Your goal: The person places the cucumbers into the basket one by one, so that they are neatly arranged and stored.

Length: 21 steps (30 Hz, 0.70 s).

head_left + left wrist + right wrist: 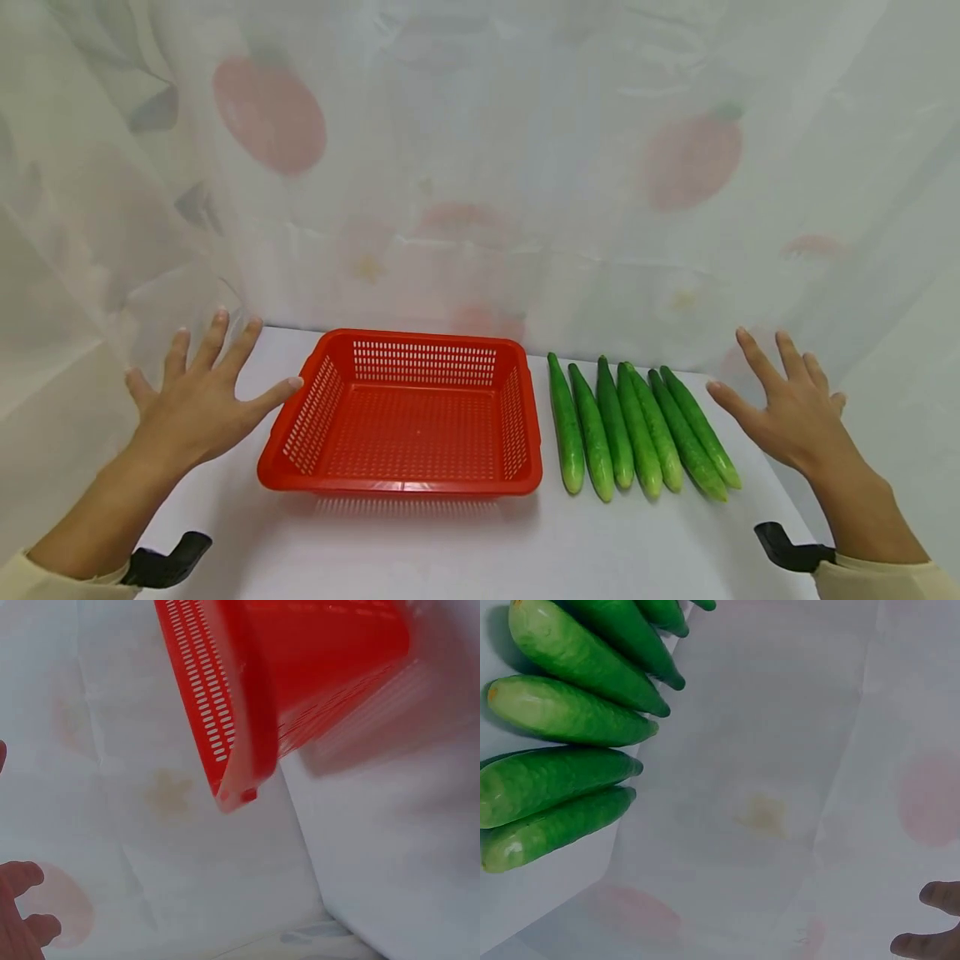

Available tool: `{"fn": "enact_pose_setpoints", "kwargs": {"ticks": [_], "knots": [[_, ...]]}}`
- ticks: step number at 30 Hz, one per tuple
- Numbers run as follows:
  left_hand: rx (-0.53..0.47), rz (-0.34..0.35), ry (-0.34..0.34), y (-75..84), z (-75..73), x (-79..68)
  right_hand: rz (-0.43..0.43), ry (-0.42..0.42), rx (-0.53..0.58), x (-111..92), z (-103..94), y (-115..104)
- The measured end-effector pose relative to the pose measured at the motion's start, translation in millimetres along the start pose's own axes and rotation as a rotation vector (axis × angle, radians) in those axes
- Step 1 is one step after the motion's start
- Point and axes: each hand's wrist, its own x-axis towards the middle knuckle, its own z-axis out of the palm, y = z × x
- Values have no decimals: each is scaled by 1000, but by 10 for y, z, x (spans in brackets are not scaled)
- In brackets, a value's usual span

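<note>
A red plastic basket (401,486) with slotted walls stands on the white table, and nothing lies in it. To its right several green cucumbers (609,425) lie side by side, their paler ends toward the front. My left hand (197,408) is held up with fingers spread, its thumb overlapping the basket's left rim in the head view. Beyond the right end of the cucumber row, my right hand (798,417) is likewise raised and spread. Both hands hold nothing. The left wrist view shows the basket's side (259,697) close up; the right wrist view shows the cucumbers (574,712).
A pale translucent sheet (480,183) printed with red fruit hangs behind the table (390,558) and along its sides. A black strap piece (168,562) sits at the left wrist, and another black strap piece (793,550) at the right.
</note>
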Motion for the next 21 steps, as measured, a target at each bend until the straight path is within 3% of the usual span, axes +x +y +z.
{"fn": "enact_pose_setpoints", "kwargs": {"ticks": [13, 21], "knots": [[-48, 32, 19, 36, 303, -126, 1, 48, 52, -64, 195, 229], [-212, 131, 45, 42, 470, -206, -13, 79, 132, -109, 315, 369]]}}
